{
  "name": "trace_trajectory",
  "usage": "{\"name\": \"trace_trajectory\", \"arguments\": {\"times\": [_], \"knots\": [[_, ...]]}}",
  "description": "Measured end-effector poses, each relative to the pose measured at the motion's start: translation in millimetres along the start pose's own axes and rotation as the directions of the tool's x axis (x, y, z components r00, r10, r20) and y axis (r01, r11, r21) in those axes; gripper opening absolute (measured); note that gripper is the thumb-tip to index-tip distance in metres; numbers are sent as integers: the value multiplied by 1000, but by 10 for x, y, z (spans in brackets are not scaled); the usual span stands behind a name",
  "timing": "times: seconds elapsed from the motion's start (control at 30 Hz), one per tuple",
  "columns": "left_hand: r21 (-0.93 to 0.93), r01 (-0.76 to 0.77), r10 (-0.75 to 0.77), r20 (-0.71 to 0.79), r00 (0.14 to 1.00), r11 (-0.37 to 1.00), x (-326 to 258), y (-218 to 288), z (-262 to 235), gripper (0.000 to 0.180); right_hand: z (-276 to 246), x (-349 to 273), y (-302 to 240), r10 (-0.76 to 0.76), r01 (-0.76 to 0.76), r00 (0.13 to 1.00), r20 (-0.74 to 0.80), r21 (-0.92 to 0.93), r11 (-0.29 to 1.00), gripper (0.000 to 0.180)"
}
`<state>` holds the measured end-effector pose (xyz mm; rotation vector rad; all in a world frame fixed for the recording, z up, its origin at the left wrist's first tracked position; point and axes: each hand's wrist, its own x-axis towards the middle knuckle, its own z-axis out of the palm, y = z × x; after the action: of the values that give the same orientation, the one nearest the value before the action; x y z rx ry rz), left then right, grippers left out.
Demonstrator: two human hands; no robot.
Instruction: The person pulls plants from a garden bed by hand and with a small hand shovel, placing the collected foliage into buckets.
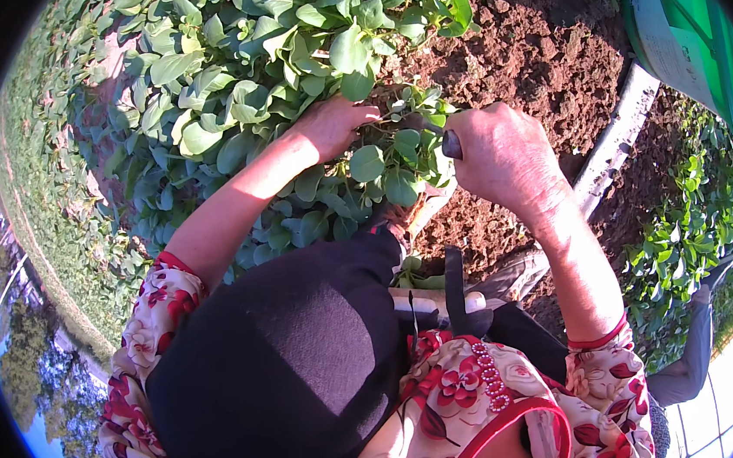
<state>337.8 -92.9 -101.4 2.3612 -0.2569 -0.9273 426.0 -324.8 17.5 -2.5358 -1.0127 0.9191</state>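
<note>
Broad-leaved green seedlings (367, 163) grow densely in front of me. My left hand (336, 129) reaches in among them, its fingers closed round thin stems near the soil. Close beside it, my right hand (504, 158) is a fist around a hand tool (452, 145). Only the dark rounded end of its handle shows clearly; the working end is mostly hidden among the leaves, so its exact kind cannot be made out. Between my hands a small leafy clump (411, 142) stands at the border of the plants and bare soil.
Loose reddish-brown soil (535, 66) lies to the right of the plants. A pale pipe (616, 142) crosses it. A green plastic container (699, 47) is at the far right. Another person's grey-trousered leg (696, 353) shows at the lower right, beyond more green plants (689, 227).
</note>
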Motion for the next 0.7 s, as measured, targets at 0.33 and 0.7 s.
{"name": "trace_trajectory", "arguments": {"times": [0.33,0.7], "knots": [[179,-129,153,-124,980,975,-85,-54,97,12,110,85,-250,131,-136,986,104,45,990,8],[-175,-44,-42,-457,888,984,-81,-117,214,12,1038,-230,47,351,-232,928,-128,541,808,20]]}}
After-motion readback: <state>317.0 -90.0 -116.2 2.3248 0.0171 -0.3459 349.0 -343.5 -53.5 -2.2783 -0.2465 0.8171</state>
